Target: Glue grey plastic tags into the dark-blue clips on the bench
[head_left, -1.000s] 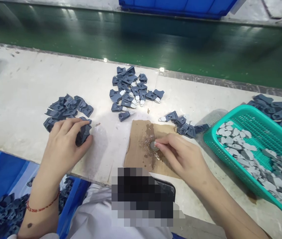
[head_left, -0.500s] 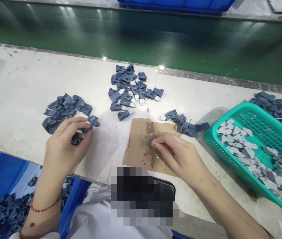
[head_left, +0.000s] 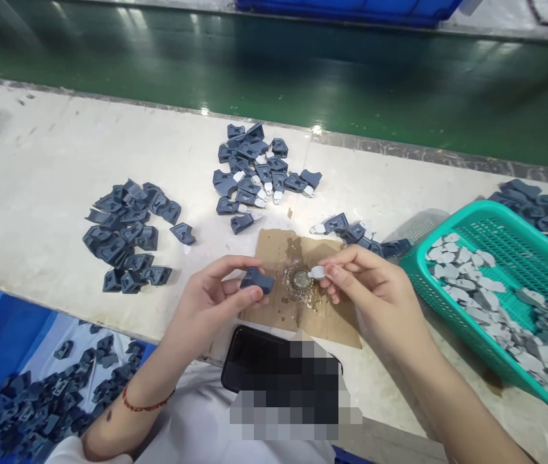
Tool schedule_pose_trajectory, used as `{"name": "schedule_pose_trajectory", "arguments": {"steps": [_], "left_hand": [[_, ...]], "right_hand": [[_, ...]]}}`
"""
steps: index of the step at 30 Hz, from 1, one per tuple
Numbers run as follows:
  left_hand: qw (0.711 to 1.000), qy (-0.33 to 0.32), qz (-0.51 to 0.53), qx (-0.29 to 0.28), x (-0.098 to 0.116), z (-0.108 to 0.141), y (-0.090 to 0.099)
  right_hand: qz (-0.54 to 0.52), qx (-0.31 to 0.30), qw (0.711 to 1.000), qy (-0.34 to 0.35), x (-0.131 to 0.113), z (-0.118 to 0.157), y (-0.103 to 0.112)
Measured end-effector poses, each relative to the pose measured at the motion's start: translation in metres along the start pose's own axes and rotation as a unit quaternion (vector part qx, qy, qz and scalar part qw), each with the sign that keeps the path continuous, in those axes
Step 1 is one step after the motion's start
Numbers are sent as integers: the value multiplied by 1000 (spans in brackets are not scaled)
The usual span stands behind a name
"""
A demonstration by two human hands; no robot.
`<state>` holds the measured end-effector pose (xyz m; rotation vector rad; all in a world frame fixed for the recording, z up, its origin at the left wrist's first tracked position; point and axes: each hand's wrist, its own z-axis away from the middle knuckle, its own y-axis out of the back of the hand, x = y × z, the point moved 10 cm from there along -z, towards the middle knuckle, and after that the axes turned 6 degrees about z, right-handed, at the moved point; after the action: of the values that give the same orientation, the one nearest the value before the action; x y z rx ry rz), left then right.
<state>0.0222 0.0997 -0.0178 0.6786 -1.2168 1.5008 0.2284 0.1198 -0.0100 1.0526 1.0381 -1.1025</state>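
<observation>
Between the thumb and fingers of my left hand point(head_left: 216, 293) is a dark blue plastic part point(head_left: 257, 281), held over the left side of a piece of cardboard point(head_left: 274, 312). My right hand point(head_left: 368, 280) pinches a small light grey plastic piece point(head_left: 317, 272), its narrow end pointing left toward the blue part. The two pieces are apart. Below and between them, a small round dish point(head_left: 301, 280) sits on the cardboard, with wet, shiny spots around it.
A green basket point(head_left: 411, 274) of grey pieces stands at right. Blue parts lie in a left pile point(head_left: 119, 225) and a middle pile point(head_left: 249, 167), some with grey pieces attached. A phone point(head_left: 254, 351) lies at the front edge; a blue bin point(head_left: 8, 328) is lower left.
My left hand has moved right from the left pile, bringing a blue part over the cardboard. My right hand has lifted away from the dish, and the grey piece now shows in its fingers.
</observation>
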Motion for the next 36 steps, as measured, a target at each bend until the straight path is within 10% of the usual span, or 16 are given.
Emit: {"name": "schedule_pose_trajectory", "arguments": {"steps": [18,36], "left_hand": [[997,-29,12,-64,-12,0,-20],[993,73,24,-89,-28,0,-25]], "right_hand": [[-26,-35,999,8,-11,9,-13],[111,-44,977,176,-40,23,-25]]}}
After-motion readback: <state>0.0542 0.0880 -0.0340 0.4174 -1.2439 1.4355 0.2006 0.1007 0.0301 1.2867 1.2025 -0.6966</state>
